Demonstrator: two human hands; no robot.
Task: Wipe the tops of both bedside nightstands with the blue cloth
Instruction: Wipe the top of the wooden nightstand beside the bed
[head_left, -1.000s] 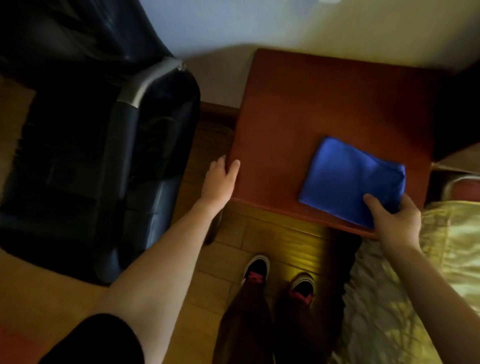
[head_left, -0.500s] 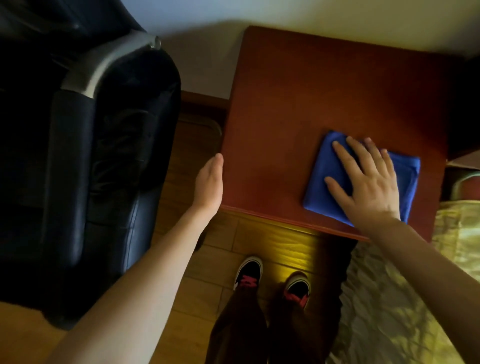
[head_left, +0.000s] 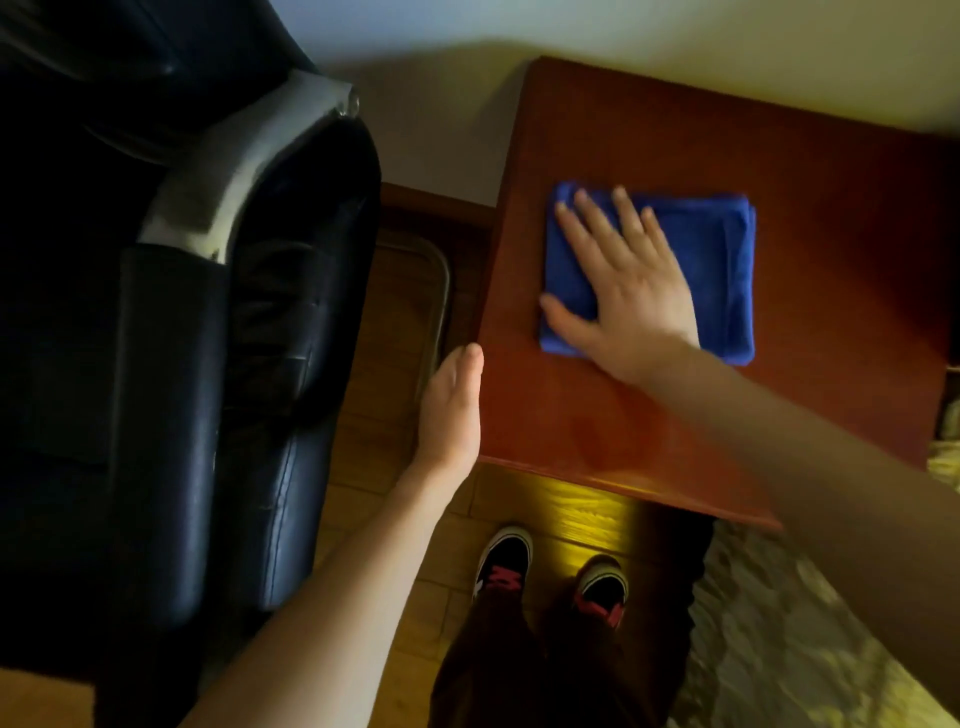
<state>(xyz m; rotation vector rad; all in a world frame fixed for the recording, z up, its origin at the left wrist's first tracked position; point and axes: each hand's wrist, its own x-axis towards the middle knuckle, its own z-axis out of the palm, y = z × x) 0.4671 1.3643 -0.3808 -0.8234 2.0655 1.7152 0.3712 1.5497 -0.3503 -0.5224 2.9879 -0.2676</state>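
A folded blue cloth (head_left: 722, 270) lies flat on the reddish-brown top of a nightstand (head_left: 841, 208), toward its left middle. My right hand (head_left: 628, 291) presses flat on the cloth with fingers spread, pointing away from me and covering its left half. My left hand (head_left: 452, 410) rests with straight fingers against the nightstand's left edge near the front corner, holding nothing. Only this one nightstand is in view.
A black leather armchair (head_left: 197, 364) with a silver arm trim stands close to the left of the nightstand, with a narrow strip of wooden floor (head_left: 395, 332) between. Yellowish bedding (head_left: 810, 639) lies at the lower right. My shoes (head_left: 506, 561) are just below the nightstand's front edge.
My right hand went from gripping the cloth's near corner to pressing flat on it, then slid the cloth left and farther back on the top. My left hand stayed at the left edge.
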